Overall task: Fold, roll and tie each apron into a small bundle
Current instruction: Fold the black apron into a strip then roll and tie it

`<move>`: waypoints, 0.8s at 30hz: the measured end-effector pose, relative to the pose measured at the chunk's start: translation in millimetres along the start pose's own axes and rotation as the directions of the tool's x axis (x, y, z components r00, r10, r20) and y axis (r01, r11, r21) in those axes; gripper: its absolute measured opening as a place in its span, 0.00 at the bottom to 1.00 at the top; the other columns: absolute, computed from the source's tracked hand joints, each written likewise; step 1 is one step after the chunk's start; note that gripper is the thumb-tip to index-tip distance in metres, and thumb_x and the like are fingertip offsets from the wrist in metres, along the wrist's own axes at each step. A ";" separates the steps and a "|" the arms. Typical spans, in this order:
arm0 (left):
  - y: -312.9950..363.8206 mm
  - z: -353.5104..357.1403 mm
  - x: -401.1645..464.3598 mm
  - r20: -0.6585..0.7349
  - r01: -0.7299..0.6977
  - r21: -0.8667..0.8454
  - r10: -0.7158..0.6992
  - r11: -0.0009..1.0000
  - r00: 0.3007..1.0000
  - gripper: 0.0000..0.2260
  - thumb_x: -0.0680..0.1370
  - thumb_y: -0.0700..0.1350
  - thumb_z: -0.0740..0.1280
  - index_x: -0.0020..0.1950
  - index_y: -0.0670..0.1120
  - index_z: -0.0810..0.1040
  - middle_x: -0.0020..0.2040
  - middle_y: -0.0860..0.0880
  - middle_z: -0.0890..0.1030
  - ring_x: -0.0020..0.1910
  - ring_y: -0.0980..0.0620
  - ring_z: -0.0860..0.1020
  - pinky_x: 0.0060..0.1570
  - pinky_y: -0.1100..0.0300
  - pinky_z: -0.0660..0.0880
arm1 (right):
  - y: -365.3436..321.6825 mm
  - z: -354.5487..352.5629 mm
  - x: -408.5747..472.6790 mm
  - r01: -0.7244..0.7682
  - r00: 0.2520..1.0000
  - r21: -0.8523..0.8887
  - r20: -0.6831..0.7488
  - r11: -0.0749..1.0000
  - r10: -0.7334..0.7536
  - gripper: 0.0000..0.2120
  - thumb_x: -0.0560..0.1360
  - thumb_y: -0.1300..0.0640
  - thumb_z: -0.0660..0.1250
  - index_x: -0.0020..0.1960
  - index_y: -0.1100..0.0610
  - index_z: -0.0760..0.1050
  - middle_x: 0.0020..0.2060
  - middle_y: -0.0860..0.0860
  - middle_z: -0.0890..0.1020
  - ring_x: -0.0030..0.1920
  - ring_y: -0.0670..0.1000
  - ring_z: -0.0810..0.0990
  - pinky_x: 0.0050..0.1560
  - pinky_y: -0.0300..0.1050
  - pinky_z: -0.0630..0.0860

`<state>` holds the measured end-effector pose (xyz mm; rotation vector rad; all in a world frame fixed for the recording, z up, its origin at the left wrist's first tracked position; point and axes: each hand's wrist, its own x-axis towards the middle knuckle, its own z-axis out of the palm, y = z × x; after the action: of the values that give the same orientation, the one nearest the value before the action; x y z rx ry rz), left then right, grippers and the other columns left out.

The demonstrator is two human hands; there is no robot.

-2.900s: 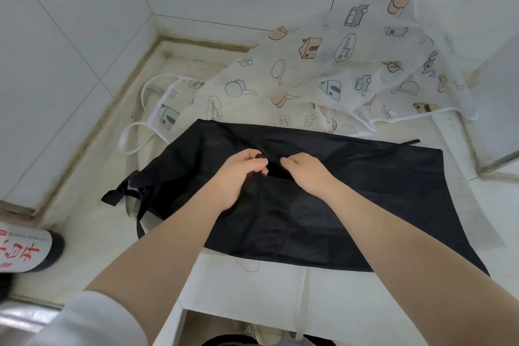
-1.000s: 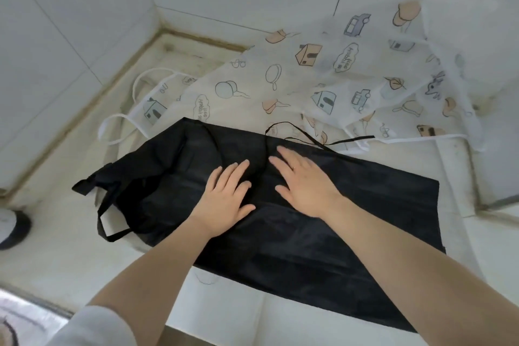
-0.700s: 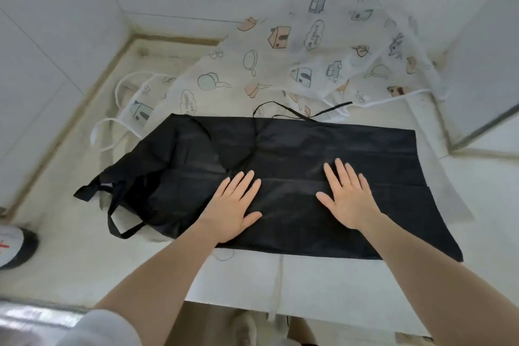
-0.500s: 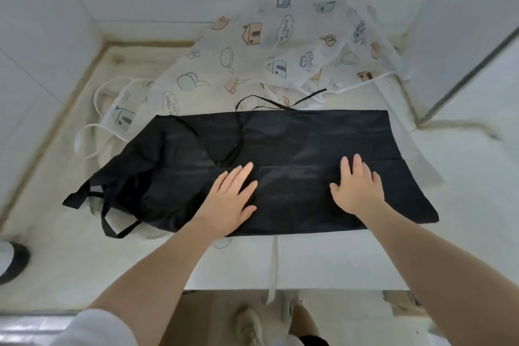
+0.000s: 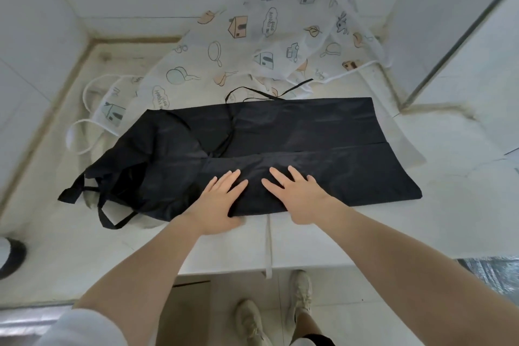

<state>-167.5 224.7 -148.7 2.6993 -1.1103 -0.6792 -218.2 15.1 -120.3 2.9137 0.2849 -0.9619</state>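
A black apron (image 5: 309,132) lies folded lengthwise on the white counter (image 5: 421,227), its bib and straps (image 5: 106,205) bunched at the left end. A thin black tie (image 5: 252,94) loops out past its far edge. My left hand (image 5: 216,202) and my right hand (image 5: 295,194) lie flat, side by side, fingers spread, pressing the near edge of the black apron at its middle. Behind it a white apron (image 5: 252,45) printed with houses and pans is spread out, partly up the wall.
Tiled walls close the counter at the back, left and right. A white strap (image 5: 268,247) hangs over the counter's front edge. A dark bottle end (image 5: 11,255) shows at the far left. Below the edge are the floor and my shoes (image 5: 300,289).
My right hand has slid left along the black apron from its right part to beside my left hand. Both stay flat on the cloth. The camera has tilted down.
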 end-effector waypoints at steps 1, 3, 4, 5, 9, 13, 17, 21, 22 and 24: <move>2.0 -4.9 0.5 0.006 0.013 -0.039 -0.013 0.999 1.000 0.31 0.76 0.46 0.60 0.77 0.49 0.52 0.78 0.51 0.44 0.76 0.53 0.41 0.73 0.58 0.39 | -0.5 -2.1 -0.6 -0.011 1.000 0.057 0.010 0.998 0.010 0.39 0.75 0.67 0.57 0.77 0.46 0.41 0.76 0.47 0.38 0.76 0.61 0.41 0.71 0.64 0.55; 2.7 -16.0 0.1 0.003 0.046 -0.109 -0.046 0.993 0.999 0.29 0.75 0.34 0.59 0.75 0.48 0.61 0.77 0.53 0.52 0.76 0.54 0.50 0.74 0.61 0.49 | 4.2 -9.1 -0.1 -0.015 0.999 0.203 0.034 0.979 0.009 0.34 0.76 0.68 0.51 0.77 0.46 0.47 0.77 0.46 0.43 0.76 0.58 0.44 0.72 0.61 0.55; 0.8 -21.4 -0.9 -0.003 0.057 -0.123 -0.057 0.991 0.998 0.28 0.74 0.33 0.58 0.73 0.49 0.65 0.76 0.54 0.58 0.75 0.54 0.56 0.72 0.62 0.55 | 7.9 -15.1 1.3 -0.017 0.999 0.269 0.040 0.963 0.007 0.31 0.76 0.67 0.50 0.77 0.48 0.52 0.77 0.48 0.49 0.76 0.58 0.50 0.72 0.57 0.57; -2.7 -25.9 -2.7 -0.009 0.080 -0.128 -0.082 0.988 0.997 0.25 0.74 0.34 0.58 0.70 0.49 0.70 0.73 0.54 0.66 0.71 0.54 0.64 0.69 0.61 0.61 | 11.3 -22.0 3.1 -0.023 1.000 0.333 0.027 0.943 0.015 0.28 0.77 0.66 0.50 0.75 0.51 0.57 0.75 0.52 0.58 0.73 0.58 0.59 0.69 0.53 0.62; -21.5 -44.3 -6.2 -0.096 0.245 -0.103 -0.255 0.964 0.962 0.08 0.80 0.47 0.60 0.54 0.48 0.77 0.48 0.48 0.81 0.46 0.50 0.78 0.47 0.56 0.75 | 20.3 -50.4 6.5 -0.104 0.994 0.509 0.015 0.854 0.112 0.10 0.79 0.60 0.52 0.56 0.56 0.68 0.51 0.54 0.75 0.48 0.54 0.74 0.40 0.44 0.67; -38.1 -63.0 -1.7 -0.126 0.366 -0.093 -0.376 0.926 0.918 0.13 0.78 0.56 0.62 0.52 0.47 0.76 0.43 0.47 0.78 0.42 0.49 0.75 0.41 0.57 0.71 | 34.7 -60.2 19.6 -0.103 0.994 0.427 0.015 0.898 0.107 0.10 0.80 0.59 0.53 0.45 0.60 0.71 0.45 0.51 0.74 0.51 0.54 0.73 0.47 0.42 0.65; -46.8 -67.6 7.2 -0.192 0.473 0.111 -0.449 0.874 0.873 0.13 0.81 0.52 0.56 0.52 0.45 0.75 0.48 0.45 0.79 0.46 0.45 0.76 0.44 0.56 0.68 | 47.1 -50.4 31.2 -0.164 0.982 0.365 -0.027 0.917 0.186 0.12 0.81 0.54 0.54 0.45 0.59 0.71 0.43 0.53 0.75 0.46 0.54 0.73 0.46 0.43 0.67; -30.1 -45.5 32.3 -0.553 0.394 0.252 -0.202 0.884 0.808 0.12 0.67 0.36 0.69 0.50 0.45 0.79 0.48 0.44 0.78 0.50 0.42 0.74 0.53 0.49 0.66 | 48.1 -39.1 45.9 -0.219 0.967 0.289 -0.059 0.932 0.246 0.13 0.81 0.52 0.55 0.52 0.58 0.74 0.50 0.54 0.78 0.53 0.57 0.76 0.48 0.47 0.69; -17.8 -42.5 39.3 -0.580 0.311 0.241 -0.121 0.919 0.806 0.13 0.64 0.36 0.69 0.47 0.45 0.79 0.46 0.44 0.77 0.47 0.42 0.75 0.49 0.49 0.67 | 48.4 -37.7 49.8 -0.230 0.965 0.298 -0.055 0.926 0.258 0.12 0.81 0.51 0.56 0.50 0.57 0.73 0.49 0.54 0.78 0.53 0.57 0.76 0.48 0.48 0.70; 10.6 -35.2 56.2 -0.492 0.129 0.184 -0.023 0.974 0.870 0.08 0.71 0.37 0.63 0.48 0.44 0.78 0.47 0.45 0.75 0.44 0.43 0.75 0.42 0.52 0.70 | 49.2 -37.8 55.0 -0.233 0.965 0.317 -0.040 0.919 0.259 0.11 0.79 0.49 0.58 0.46 0.55 0.71 0.44 0.52 0.77 0.50 0.56 0.77 0.48 0.48 0.72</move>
<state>-122.8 176.6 -134.1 2.8565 -0.9859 0.1361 -143.2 -20.3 -122.7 3.1666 -0.2521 -0.9227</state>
